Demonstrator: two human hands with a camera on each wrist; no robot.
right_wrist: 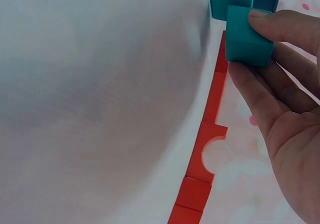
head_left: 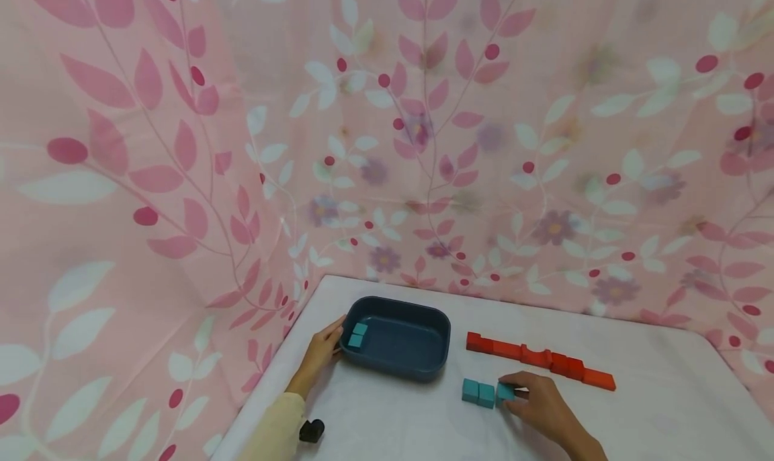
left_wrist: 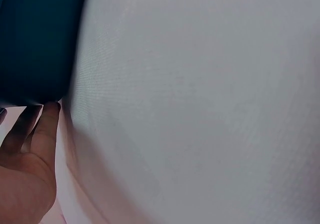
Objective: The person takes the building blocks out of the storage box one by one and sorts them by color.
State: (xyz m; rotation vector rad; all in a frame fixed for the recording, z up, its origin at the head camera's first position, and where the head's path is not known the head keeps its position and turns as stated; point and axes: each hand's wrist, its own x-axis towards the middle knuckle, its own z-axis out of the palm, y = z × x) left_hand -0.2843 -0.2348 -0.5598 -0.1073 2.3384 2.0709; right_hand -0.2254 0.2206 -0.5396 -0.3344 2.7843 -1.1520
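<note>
My right hand (head_left: pixel 541 404) pinches a teal cube block (right_wrist: pixel 249 36) between thumb and fingers. Just left of it, two more teal cubes (head_left: pixel 478 393) sit side by side on the table. A dark blue rectangular tray (head_left: pixel 396 373) stands to the left, with two teal cubes (head_left: pixel 358 335) inside at its left end. My left hand (head_left: pixel 323 350) touches the tray's left end from outside; in the left wrist view its fingers (left_wrist: pixel 46 134) are fairly straight, with tips against the tray.
A row of red blocks (head_left: pixel 508 349), one with a rounded notch, runs along the table behind my right hand. A small black object (head_left: pixel 312 431) lies near my left forearm. Pink leaf-patterned cloth (head_left: pixel 423 145) hangs behind and left of the white table (head_left: pixel 387 421).
</note>
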